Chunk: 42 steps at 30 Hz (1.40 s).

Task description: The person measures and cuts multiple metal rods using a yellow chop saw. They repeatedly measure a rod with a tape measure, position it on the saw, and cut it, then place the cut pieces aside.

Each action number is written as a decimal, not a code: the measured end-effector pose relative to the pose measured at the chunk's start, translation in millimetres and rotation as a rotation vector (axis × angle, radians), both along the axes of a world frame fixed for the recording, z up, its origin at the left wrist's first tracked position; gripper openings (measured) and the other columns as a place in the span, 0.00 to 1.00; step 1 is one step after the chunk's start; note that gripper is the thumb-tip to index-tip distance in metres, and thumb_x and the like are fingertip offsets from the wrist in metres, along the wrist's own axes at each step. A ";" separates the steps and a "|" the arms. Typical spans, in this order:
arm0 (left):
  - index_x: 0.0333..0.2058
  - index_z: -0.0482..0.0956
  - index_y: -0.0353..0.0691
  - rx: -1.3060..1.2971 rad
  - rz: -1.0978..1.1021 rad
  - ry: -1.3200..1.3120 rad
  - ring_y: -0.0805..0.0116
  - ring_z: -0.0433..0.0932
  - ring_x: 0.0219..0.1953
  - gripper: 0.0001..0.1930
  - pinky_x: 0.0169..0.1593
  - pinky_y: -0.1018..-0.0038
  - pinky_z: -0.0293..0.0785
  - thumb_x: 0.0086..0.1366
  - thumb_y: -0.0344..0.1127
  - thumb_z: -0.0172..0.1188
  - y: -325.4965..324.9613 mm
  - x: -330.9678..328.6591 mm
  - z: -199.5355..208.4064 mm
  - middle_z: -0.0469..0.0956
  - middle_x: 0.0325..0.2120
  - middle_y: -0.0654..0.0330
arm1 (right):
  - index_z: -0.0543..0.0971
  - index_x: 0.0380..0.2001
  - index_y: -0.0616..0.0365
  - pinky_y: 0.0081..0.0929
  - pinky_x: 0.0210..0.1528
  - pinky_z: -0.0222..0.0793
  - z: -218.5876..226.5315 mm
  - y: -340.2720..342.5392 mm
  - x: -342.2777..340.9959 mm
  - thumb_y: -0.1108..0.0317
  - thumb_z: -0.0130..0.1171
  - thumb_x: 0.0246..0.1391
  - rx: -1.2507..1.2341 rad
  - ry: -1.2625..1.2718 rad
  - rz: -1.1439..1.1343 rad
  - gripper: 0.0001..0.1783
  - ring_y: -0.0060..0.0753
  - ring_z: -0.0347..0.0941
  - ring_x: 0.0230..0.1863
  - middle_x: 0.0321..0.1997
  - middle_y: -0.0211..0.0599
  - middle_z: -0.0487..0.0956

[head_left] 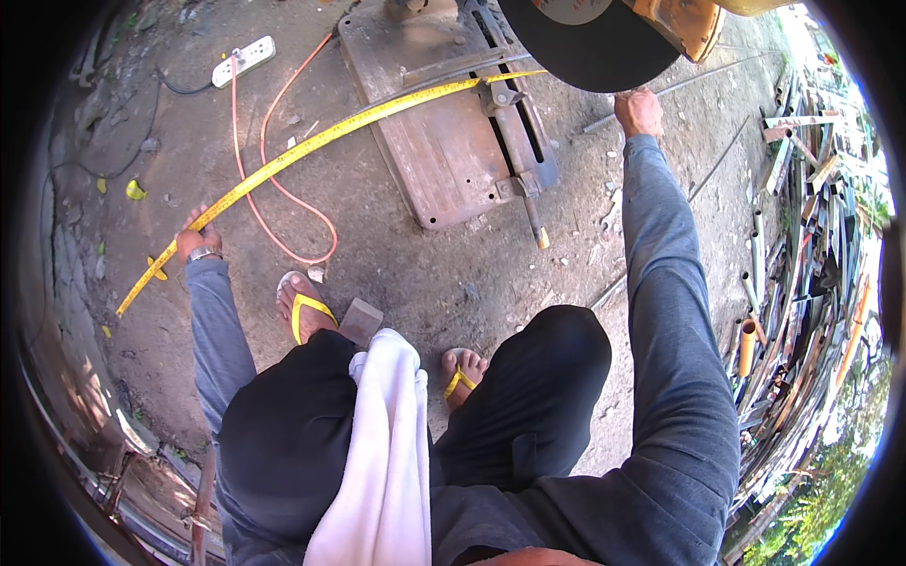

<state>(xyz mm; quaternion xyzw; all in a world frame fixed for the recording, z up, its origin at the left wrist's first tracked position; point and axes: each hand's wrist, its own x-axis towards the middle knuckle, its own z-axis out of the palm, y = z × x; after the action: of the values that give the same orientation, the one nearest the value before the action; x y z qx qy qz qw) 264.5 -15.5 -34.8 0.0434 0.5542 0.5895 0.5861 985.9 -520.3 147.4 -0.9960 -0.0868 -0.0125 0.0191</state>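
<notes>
My left hand (200, 240), wearing a metal watch, is closed on a yellow measuring tape (326, 137) near its left end. The blade arches from there across the base (444, 160) of a cut-off saw, up to its clamp (500, 94). Beside the tape, a thin grey rod (444, 73) crosses the base. The large dark cutting disc (595, 42) hangs at the top, under an orange guard (684, 24). My right hand (640, 113) is a closed fist just below the disc's lower edge; whatever it grips is hidden.
An orange cord (330, 241) loops over the ground from a white power strip (243, 61). Long metal rods (717, 75) lie at right, near a large scrap pile (802, 236). A small block (360, 322) sits by my left foot. A white towel (377, 453) hangs before me.
</notes>
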 end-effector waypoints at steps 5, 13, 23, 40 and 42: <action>0.66 0.55 0.48 -0.014 -0.029 -0.026 0.41 0.80 0.51 0.21 0.54 0.34 0.81 0.78 0.28 0.40 -7.2 -1.7 4.0 0.73 0.49 0.44 | 0.82 0.57 0.33 0.60 0.62 0.68 -3.3 -0.2 -5.3 0.45 0.53 0.64 -0.003 0.031 -0.055 0.23 0.54 0.74 0.64 0.60 0.41 0.81; 0.71 0.49 0.53 0.016 -0.115 -0.093 0.45 0.81 0.51 0.31 0.54 0.36 0.82 0.74 0.20 0.40 -2.6 -18.0 2.1 0.72 0.54 0.44 | 0.82 0.57 0.33 0.61 0.61 0.68 5.6 3.8 -1.9 0.44 0.53 0.64 0.025 0.051 -0.043 0.23 0.53 0.74 0.63 0.60 0.39 0.82; 0.65 0.56 0.38 0.006 -0.082 0.016 0.42 0.79 0.55 0.19 0.57 0.35 0.79 0.78 0.28 0.37 -24.6 9.6 20.2 0.71 0.57 0.45 | 0.82 0.57 0.31 0.62 0.62 0.67 11.4 6.8 -2.5 0.44 0.53 0.63 -0.031 0.029 -0.066 0.22 0.53 0.74 0.64 0.60 0.39 0.81; 0.59 0.62 0.20 -0.001 -0.214 0.142 0.42 0.79 0.56 0.21 0.62 0.44 0.78 0.80 0.34 0.35 -47.0 20.6 41.6 0.74 0.57 0.38 | 0.83 0.57 0.34 0.56 0.61 0.70 20.5 -9.9 11.7 0.43 0.53 0.64 -0.028 -0.032 0.086 0.23 0.51 0.75 0.63 0.59 0.41 0.82; 0.58 0.62 0.18 -0.017 -0.224 0.211 0.40 0.78 0.57 0.22 0.62 0.47 0.79 0.80 0.35 0.34 -67.5 38.7 56.5 0.74 0.56 0.36 | 0.83 0.57 0.36 0.55 0.60 0.72 33.3 -18.3 13.0 0.45 0.53 0.64 -0.007 -0.049 0.105 0.23 0.52 0.77 0.60 0.57 0.44 0.83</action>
<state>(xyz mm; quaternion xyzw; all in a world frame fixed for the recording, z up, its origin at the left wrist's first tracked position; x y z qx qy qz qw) 303.2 -83.0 21.7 0.1619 0.6093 0.5079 0.5871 998.9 -538.6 180.8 -0.9895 -0.1394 -0.0354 0.0140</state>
